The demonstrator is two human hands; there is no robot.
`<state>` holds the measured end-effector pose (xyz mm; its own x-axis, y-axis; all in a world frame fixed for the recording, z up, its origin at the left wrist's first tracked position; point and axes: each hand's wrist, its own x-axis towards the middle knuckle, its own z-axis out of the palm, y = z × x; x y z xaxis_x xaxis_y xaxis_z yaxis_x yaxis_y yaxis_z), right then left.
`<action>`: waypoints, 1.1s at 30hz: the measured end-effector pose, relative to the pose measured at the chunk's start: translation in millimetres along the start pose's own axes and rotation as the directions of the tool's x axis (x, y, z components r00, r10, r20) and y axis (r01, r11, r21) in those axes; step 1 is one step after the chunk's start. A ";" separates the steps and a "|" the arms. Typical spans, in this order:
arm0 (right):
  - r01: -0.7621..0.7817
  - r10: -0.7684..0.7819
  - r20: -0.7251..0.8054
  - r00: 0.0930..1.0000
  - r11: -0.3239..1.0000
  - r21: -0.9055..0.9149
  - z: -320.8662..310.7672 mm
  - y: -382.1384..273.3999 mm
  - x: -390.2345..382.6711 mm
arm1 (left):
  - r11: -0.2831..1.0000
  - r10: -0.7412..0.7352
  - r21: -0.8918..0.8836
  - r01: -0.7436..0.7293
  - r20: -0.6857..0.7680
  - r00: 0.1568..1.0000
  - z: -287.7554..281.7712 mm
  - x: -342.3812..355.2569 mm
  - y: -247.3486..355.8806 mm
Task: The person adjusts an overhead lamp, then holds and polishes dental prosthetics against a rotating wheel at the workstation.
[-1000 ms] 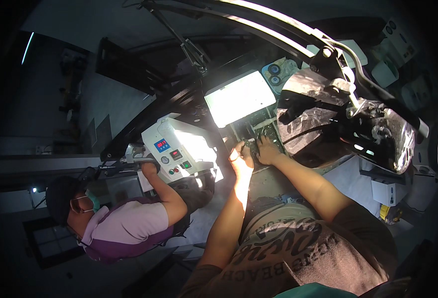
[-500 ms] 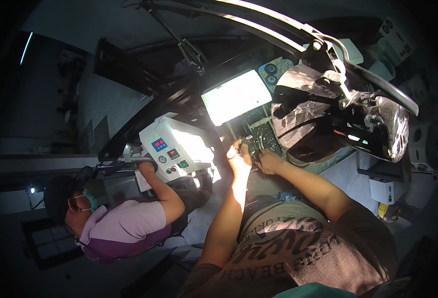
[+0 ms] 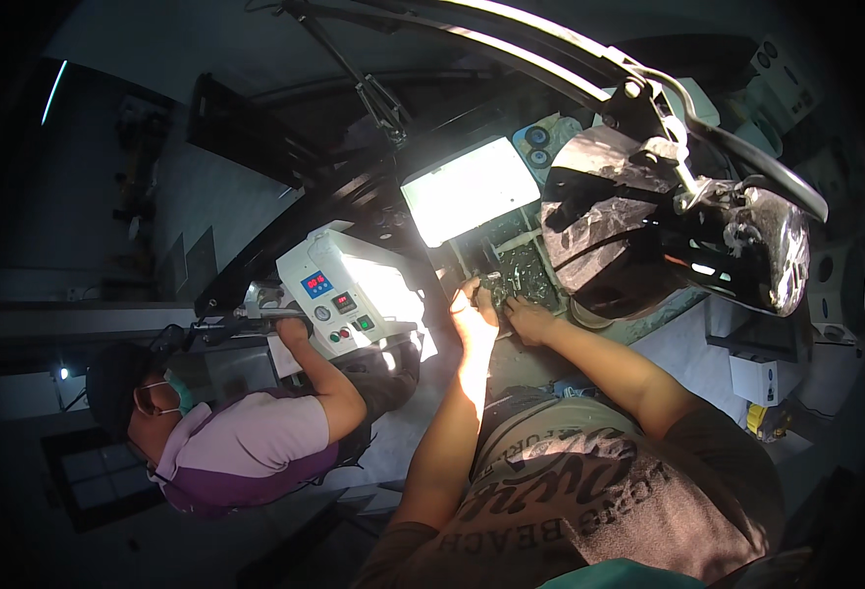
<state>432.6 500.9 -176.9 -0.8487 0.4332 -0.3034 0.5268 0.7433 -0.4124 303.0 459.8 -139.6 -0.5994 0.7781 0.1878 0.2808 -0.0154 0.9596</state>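
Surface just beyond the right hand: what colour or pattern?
The surface is dark with scattered pale specks; head view.

Ahead of the torso (image 3: 570, 481), the left hand (image 3: 474, 312), fingers curled, sits just beside the right hand (image 3: 528, 320), back upward; the right forearm (image 3: 609, 369) slants inward.

Tray (image 3: 538, 288) was dark with pale specks (image 3: 521, 271). Machine (image 3: 381, 280) was white, screen (image 3: 314, 284) blue. Brown shirt (image 3: 629, 510) had dark letters (image 3: 521, 538).
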 end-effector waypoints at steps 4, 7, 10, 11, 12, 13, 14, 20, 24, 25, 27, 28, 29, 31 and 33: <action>0.027 -0.027 -0.027 0.999 1.000 -0.016 5.5 1.9 3.1 | 1.000 -0.008 0.019 0.008 -0.008 1.000 0.1 -2.6 -6.1; 0.042 -0.042 0.018 0.999 0.999 -0.024 7.7 3.5 6.1 | 1.000 -0.015 -0.004 0.015 -0.010 1.000 1.7 -4.0 -11.1; 0.056 -0.055 0.045 0.997 0.998 -0.023 8.5 2.4 7.1 | 0.995 -0.067 -0.069 0.066 -0.008 0.998 3.3 -6.4 -10.0; 0.068 -0.067 0.038 0.997 0.997 -0.032 11.1 3.8 7.3 | 0.990 -0.104 -0.091 0.103 -0.006 0.995 4.7 -7.1 -7.4; 0.068 -0.067 0.038 0.997 0.997 -0.035 13.6 5.1 8.5 | 0.990 -0.103 -0.093 0.102 -0.007 0.995 5.8 -7.7 -4.8; 0.073 -0.069 0.062 0.996 0.995 -0.063 15.9 5.6 9.6 | 0.992 -0.100 -0.079 0.098 -0.023 0.995 6.1 -9.0 -3.1; 0.079 -0.071 0.086 0.994 0.993 -0.090 18.5 6.0 10.6 | 0.993 -0.098 -0.063 0.095 -0.040 0.994 6.1 -9.5 -1.8; 0.039 -0.040 -0.019 0.999 0.997 -0.063 40.4 12.5 13.2 | 0.997 -0.068 -0.025 0.069 0.019 0.997 3.1 -7.2 6.3; 0.070 -0.072 -0.011 0.997 0.994 -0.084 42.5 13.3 16.0 | 0.996 -0.079 0.041 0.078 0.016 0.997 1.3 -7.0 0.2; 0.066 -0.063 0.032 0.997 0.993 -0.102 39.9 11.5 17.0 | 0.996 -0.051 0.071 0.050 0.010 0.999 0.3 -6.8 -3.3; 0.067 -0.058 0.077 0.995 0.991 -0.120 34.8 7.5 19.2 | 0.994 -0.023 0.103 0.023 0.000 1.000 -2.1 -7.4 -10.0; 0.048 -0.041 0.069 0.997 0.994 -0.103 36.4 9.7 20.0 | 0.995 -0.049 0.083 0.048 0.009 0.999 -0.8 -7.5 -10.5; 0.029 -0.024 0.062 0.998 0.996 -0.085 37.9 11.8 20.8 | 0.995 -0.075 0.064 0.074 0.019 0.997 0.4 -7.9 -10.9; 0.036 -0.030 0.079 0.996 0.996 -0.083 38.9 15.4 23.1 | 0.994 -0.079 0.075 0.078 0.005 0.997 2.2 -9.5 -11.6; 0.046 -0.038 0.097 0.995 0.996 -0.080 38.5 17.6 25.6 | 0.993 -0.083 0.087 0.084 -0.010 0.996 3.7 -10.9 -12.3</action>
<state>421.9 505.4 -225.0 -0.8595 0.3529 -0.3698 0.4819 0.8008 -0.3557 308.8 453.9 -154.3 -0.6283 0.7702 0.1097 0.2937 0.1042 0.9502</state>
